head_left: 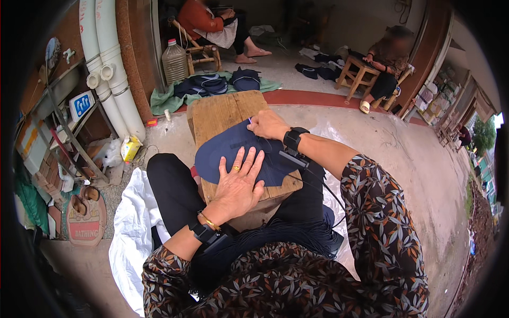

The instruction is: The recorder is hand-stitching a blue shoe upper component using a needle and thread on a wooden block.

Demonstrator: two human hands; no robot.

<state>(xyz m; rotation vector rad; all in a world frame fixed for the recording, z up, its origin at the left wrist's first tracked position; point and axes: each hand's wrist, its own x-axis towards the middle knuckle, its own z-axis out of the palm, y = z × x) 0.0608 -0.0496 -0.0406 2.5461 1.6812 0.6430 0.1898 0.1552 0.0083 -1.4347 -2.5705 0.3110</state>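
Head view: left hand [238,183] pressed flat, fingers spread, on navy fabric [222,151]; right hand [268,125] beyond it pinches the fabric's edge.

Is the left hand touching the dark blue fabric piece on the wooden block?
Touching. The head view shows the left hand lying flat, fingers spread, on the dark blue fabric piece.

A small yellow carton [130,148] is lying at nine o'clock; a blue-and-white rectangular sign [81,105] is leaning at ten o'clock.
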